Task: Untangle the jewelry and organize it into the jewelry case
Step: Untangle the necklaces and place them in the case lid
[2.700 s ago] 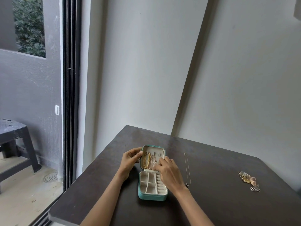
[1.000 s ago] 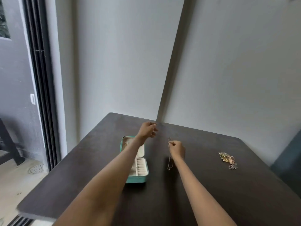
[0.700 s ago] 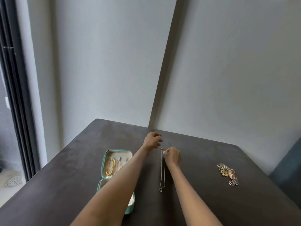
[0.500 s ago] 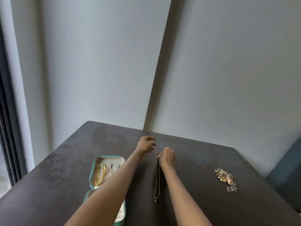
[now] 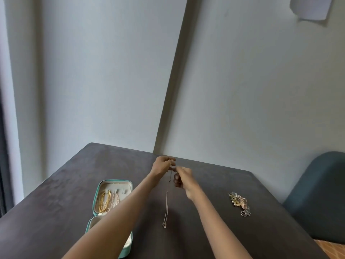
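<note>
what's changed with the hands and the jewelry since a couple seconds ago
Both hands left the open teal jewelry case and moved right to the thin silver chain necklace. The left hand and right hand now pinch its far end together, raised off the dark table. The gold pieces in the lid and the loose jewelry cluster stayed put.

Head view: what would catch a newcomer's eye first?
Both hands meet at the middle of the dark table: the left hand and right hand pinch the top end of a thin necklace, which trails toward the camera. To the left lies the open teal jewelry case with gold chains in its lid. To the right sits a small pile of jewelry.
</note>
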Available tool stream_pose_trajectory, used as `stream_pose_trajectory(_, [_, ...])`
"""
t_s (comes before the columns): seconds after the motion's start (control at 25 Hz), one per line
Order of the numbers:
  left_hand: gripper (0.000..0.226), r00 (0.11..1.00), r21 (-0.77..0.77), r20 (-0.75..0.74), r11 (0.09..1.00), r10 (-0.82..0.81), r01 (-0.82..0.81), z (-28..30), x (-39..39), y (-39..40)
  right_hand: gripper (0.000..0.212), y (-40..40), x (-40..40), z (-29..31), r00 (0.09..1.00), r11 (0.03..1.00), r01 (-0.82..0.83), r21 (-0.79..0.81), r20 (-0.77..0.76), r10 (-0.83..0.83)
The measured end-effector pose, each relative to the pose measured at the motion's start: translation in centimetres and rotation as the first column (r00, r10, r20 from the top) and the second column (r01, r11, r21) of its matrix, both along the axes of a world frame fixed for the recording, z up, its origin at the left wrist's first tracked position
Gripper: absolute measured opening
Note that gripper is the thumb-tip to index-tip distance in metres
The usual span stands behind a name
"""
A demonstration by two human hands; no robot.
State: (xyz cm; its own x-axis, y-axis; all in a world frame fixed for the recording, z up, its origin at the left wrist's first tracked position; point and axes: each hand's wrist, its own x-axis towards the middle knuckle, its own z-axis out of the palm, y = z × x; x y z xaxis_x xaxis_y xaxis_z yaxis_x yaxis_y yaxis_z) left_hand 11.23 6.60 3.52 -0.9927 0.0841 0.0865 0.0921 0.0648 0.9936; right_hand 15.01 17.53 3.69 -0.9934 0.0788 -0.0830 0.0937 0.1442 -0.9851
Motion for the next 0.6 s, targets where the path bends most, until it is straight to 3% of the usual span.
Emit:
stream_pose_trajectory(0.12, [0.036, 0.973, 0.022, 0.129, 0.981, -0.193, 0.192, 2.3, 2.8, 0.2, 0.011, 1.2, 2.3, 2.7, 0.999, 0.997, 0.001, 0.079, -0.033, 0.001])
stream_pose_trajectory(0.24, [0.052, 0.897, 0.030, 0.219, 0.921, -0.385, 0.388, 3.9, 5.6, -0.3, 0.015, 2.1, 4.6, 5.5, 0.988, 0.995, 0.094, 0.036, -0.127, -0.089])
stream_pose_trajectory(0.4, [0.052, 0.880, 0.067, 0.228, 0.908, -0.417, 0.413, 5.9, 8.5, -1.0, 0.028, 3.0, 6.6, 6.8, 0.956, 0.980, 0.199, -0.014, -0.216, -0.197])
stream_pose_trajectory(0.6, [0.033, 0.886, 0.220, 0.131, 0.885, -0.445, 0.411, 6.6, 10.5, -2.4, 0.040, 3.2, 8.3, 5.1, 0.928, 0.948, 0.306, 0.087, -0.248, -0.277])
